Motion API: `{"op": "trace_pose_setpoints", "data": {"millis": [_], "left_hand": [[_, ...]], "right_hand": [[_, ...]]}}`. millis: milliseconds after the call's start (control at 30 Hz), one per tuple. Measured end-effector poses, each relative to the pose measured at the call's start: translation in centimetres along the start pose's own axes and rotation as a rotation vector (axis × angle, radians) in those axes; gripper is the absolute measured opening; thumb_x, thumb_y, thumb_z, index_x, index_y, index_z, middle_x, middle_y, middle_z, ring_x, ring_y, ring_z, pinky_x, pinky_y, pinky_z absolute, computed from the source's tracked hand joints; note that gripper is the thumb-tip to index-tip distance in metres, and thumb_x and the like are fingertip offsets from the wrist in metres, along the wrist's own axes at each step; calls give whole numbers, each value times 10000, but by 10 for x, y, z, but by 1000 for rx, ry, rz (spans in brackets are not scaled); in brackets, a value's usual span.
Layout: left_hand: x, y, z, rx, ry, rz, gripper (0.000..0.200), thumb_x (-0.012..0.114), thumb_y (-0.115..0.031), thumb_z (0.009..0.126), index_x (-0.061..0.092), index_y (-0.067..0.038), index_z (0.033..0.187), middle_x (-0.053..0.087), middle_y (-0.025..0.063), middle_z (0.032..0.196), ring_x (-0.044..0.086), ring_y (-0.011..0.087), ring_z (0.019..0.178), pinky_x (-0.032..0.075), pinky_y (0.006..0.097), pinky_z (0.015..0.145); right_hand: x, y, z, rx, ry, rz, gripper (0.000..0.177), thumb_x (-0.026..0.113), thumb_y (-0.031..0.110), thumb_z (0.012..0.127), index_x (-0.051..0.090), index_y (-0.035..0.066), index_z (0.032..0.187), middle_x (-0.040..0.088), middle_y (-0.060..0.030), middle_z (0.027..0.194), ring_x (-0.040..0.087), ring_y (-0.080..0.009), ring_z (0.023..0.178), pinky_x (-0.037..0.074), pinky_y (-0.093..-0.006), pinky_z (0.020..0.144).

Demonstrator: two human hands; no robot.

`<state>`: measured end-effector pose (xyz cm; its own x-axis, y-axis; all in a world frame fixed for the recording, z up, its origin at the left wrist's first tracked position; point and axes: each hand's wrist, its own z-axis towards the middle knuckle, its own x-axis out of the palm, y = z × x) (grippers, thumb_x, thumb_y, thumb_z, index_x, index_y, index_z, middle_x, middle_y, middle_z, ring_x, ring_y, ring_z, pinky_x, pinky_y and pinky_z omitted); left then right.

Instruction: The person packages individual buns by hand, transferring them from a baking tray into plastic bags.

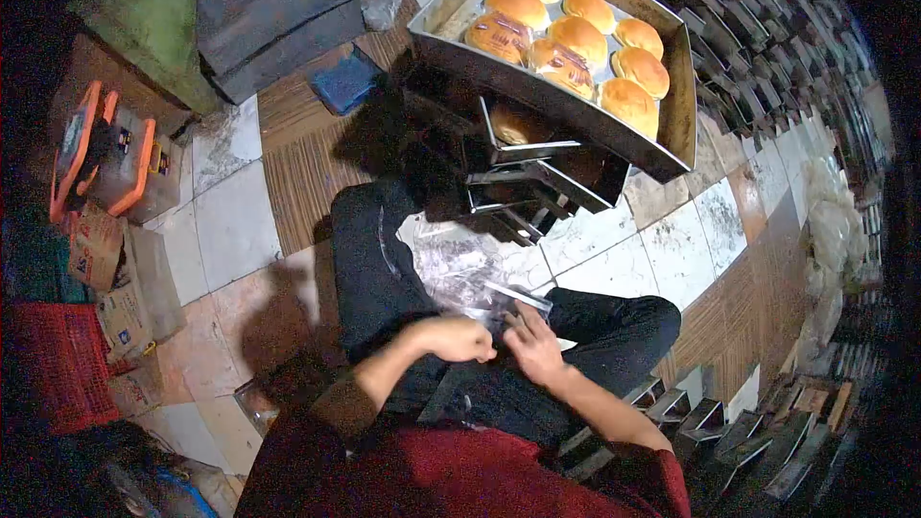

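Close together over the lap are my two hands. My left hand [459,338] is curled with its fingers pressed together; anything inside it is too small to make out. My right hand [533,343] has its fingers bent beside a thin pale strip [518,295], and whether it grips the strip is unclear. Just beyond them, between the knees, lies a crumpled clear plastic bag [456,264]. Farther forward, a metal tray [537,86] holds several round golden buns [578,38], two of which look wrapped in clear plastic with dark print.
Beneath the top tray are more stacked trays [576,182]. At the left stand orange-edged plastic boxes [139,168], cardboard boxes [120,317] and a red crate [62,364]. A blue item [345,82] lies on the floor. Many dark metal pieces [758,48] line the right side.
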<state>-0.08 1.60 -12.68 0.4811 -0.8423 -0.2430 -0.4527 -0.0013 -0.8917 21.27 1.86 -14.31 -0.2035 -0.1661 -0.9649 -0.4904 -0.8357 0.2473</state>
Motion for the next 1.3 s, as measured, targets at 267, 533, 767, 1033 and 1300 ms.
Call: {"op": "trace_pose_setpoints", "data": {"millis": [267,533,767,1033,1300], "left_hand": [[31,64,89,411,124,203,173,517,-165,719,618,-26,710,616,145,683,587,224,595,436,366,524],[-30,7,31,181,118,-1482,584,280,-479,921,462,12,1181,552,110,1121,534,197,1015,426,407,881],[-47,-49,-23,119,-883,-825,180,536,-111,865,571,23,980,609,52,799,564,98,700,475,230,635],[-69,-44,-25,358,-1264,-1323,221,479,-194,907,564,10,905,602,55,770,576,123,658,492,262,607],[-61,-36,-42,396,-1255,-1516,239,463,-236,909,549,-13,898,597,78,850,584,167,751,504,324,670]], "right_hand": [[-38,62,-15,-95,203,367,112,480,81,724,464,67,834,528,-121,747,592,-266,721,483,-376,524],[-147,-19,37,807,-421,569,113,474,80,884,528,-13,918,598,-179,758,598,-199,635,447,-303,573],[-182,-26,85,812,-407,532,172,531,105,861,537,-30,754,564,-81,650,510,-124,578,413,-265,558],[-244,-199,192,784,-441,-118,416,458,353,890,567,-44,835,600,-227,765,588,-296,693,438,-360,603],[-216,-276,195,999,-296,805,555,568,474,794,585,-48,982,624,-133,843,599,-191,742,471,-300,654]]}}
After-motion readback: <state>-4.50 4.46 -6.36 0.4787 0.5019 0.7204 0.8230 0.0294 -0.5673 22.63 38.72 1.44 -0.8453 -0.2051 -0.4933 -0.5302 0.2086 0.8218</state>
